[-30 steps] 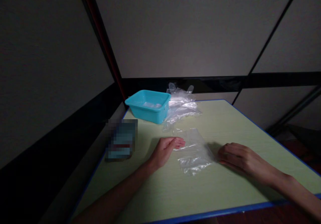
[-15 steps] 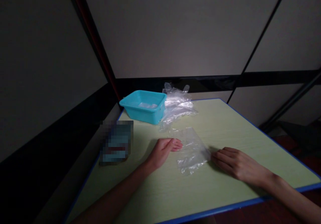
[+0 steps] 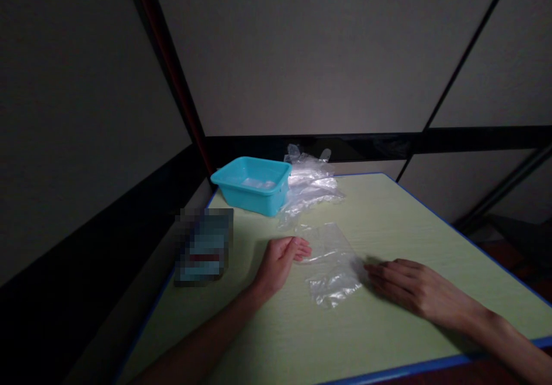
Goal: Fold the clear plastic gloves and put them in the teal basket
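Note:
A clear, thin disposable plastic glove lies spread on the table between my two hands, its fingers not distinct. My left hand rests on its side at the glove's left edge, fingers stretched out and thumb on top, gripping nothing. On the other side, my right hand lies palm down with fingers extended, the fingertips at the glove's right edge. Whether those fingertips press on the plastic is hard to see. Beyond them is a loose pile of clear plastic gloves, some finger shapes sticking up at the back.
A turquoise plastic basin stands at the back left, with some clear plastic inside. Nearer, a blurred-out flat object lies at the left edge. The pale table has a blue rim and meets a panelled wall behind.
My right hand has flattened, its fingers straighter, and has drawn slightly away from the glove. My left hand stays nearly in place. The whole view has shifted a little.

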A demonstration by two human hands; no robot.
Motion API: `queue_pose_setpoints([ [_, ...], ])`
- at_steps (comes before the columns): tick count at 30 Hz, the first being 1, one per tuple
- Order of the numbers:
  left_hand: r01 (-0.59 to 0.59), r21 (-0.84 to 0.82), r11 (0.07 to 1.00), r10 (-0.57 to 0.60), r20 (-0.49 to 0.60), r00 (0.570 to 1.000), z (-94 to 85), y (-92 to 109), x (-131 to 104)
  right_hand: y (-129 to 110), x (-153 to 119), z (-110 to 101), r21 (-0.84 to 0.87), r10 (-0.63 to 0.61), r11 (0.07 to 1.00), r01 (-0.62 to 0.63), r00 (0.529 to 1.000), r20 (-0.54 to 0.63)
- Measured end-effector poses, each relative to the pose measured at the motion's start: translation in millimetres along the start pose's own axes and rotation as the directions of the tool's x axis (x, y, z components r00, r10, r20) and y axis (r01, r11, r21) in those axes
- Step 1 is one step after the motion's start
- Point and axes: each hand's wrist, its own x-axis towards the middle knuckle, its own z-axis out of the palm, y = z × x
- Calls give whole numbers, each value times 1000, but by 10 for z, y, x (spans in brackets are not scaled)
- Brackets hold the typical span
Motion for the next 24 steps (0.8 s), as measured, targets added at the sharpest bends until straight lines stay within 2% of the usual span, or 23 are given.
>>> queue_pose_setpoints([
  [4,33,14,999,-32,-35,999,-2,4,-10,-2,11,23,-64,17,998,-15,999,28],
  [10,90,20,996,-89,-49,995,14,-20,2,-40,57,40,-8,24,1000,-24,999,-30],
  [18,103,27,994,-100,-87,991,7,-34,10,-5,11,96,58,44,998,-41,997,-64],
  [24,127,53,991,-122,-92,988,14,-33,21,88,78,160,187,28,982,-20,999,-40],
])
